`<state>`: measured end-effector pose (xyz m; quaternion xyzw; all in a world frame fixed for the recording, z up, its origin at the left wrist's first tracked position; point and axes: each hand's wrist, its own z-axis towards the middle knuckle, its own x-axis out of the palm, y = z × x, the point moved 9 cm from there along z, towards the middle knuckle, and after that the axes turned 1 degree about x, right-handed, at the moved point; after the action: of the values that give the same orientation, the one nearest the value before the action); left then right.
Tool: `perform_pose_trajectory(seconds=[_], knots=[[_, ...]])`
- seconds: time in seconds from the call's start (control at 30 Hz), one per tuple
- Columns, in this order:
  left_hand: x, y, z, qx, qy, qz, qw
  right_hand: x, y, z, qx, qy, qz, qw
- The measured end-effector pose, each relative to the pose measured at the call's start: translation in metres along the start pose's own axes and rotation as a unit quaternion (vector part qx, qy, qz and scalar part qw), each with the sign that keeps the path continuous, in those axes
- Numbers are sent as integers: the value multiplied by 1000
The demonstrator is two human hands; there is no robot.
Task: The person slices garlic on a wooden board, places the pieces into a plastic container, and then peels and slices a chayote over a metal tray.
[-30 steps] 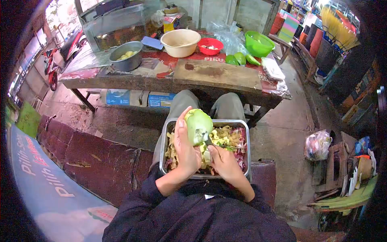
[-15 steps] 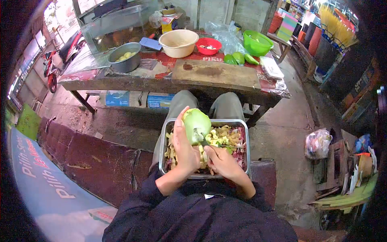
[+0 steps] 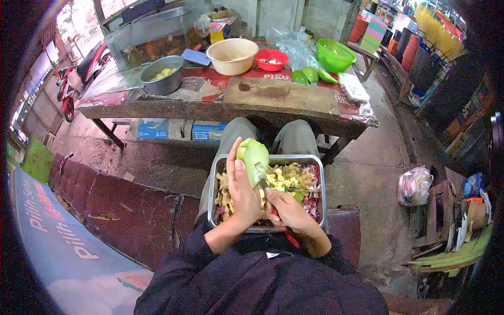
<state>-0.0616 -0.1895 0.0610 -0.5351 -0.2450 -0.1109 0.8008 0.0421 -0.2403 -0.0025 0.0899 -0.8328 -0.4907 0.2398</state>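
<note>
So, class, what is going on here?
A seated person holds a pale green fruit or vegetable upright in the left hand, while the right hand holds a knife against its lower end. Both hands are above a metal tray of chopped pieces on the lap. Bowls and more green produce sit on the table ahead.

Washed-out daylight glares far ahead and to the left of the left hand [image 3: 245, 197], while softer, even light reaches it and the right hand [image 3: 287, 210], and shadow dims the floor under the table [image 3: 173, 108] beyond them. The wide lens bows the banner [image 3: 79, 231] at far left and darkens the rim to black; grain speckles the dark shirt [image 3: 257, 289] below the hands, and fine detail looks soft.
</note>
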Motion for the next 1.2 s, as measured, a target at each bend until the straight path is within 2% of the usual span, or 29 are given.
perform_pose_trajectory(seconds=[0.07, 0.1, 0.17, 0.2, 0.23, 0.3, 0.33, 0.37, 0.4, 0.43, 0.47, 0.5, 0.53, 0.6, 0.63, 0.7, 0.77, 0.83, 0.9, 0.93, 1.0, 1.07, 1.2], knots=[[3, 12, 5, -68, 55, -37, 995, -15, 28, -6, -115, -108, -156, 975], [2, 6, 9, -68, 57, -37, 995, -21, 28, -5, -115, -109, -156, 975], [16, 18, 2, -258, 121, -125, 950, -39, 43, -12, -196, -170, -319, 911], [16, 24, -2, -315, 146, -140, 927, -41, 52, -18, -194, -191, -367, 890], [11, 22, 4, -315, 147, -139, 927, -42, 55, -21, -195, -192, -366, 890], [14, 27, 0, -401, 210, -135, 881, -40, 72, -36, -246, -248, -483, 803], [8, 35, 0, -442, 192, -135, 866, -40, 77, -40, -246, -249, -482, 803], [5, 35, 5, -443, 192, -135, 865, -38, 83, -43, -208, -251, -547, 771], [9, 35, 4, -477, 213, -183, 833, -36, 86, -46, -169, -251, -607, 735], [14, 34, 1, -509, 231, -229, 797, -34, 90, -50, -168, -251, -607, 735], [17, 33, 0, -533, 230, -247, 776, -28, 94, -54, -175, -246, -633, 712], [18, 32, 2, -534, 228, -246, 776, -23, 97, -57, -183, -241, -658, 689], [20, 31, -2, -562, 242, -236, 755, -21, 97, -59, -182, -240, -658, 691], [25, 28, -8, -594, 277, -255, 710, -18, 97, -60, -167, -239, -693, 659], [27, 27, -10, -595, 277, -255, 710, -19, 96, -59, -167, -239, -693, 659], [18, 33, -2, -519, 297, -49, 800, -22, 87, -55, -154, -227, -699, 661], [14, 39, -2, -523, 267, -62, 807, -29, 75, -50, -147, -239, -680, 678], [25, 32, -4, -546, 221, -231, 774, -32, 69, -51, -141, -250, -662, 693], [22, 37, -7, -529, 232, -237, 781, -37, 59, -49, -97, -251, -597, 756], [21, 36, -6, -508, 232, -240, 794, -37, 56, -48, -96, -252, -596, 756], [24, 35, -6, -486, 232, -243, 806, -40, 50, -44, -114, -249, -537, 798], [21, 34, -1, -452, 191, -253, 834, -42, 44, -38, -115, -252, -521, 807], [23, 31, 3, -400, 178, -253, 863, -42, 41, -32, -123, -247, -468, 839]])
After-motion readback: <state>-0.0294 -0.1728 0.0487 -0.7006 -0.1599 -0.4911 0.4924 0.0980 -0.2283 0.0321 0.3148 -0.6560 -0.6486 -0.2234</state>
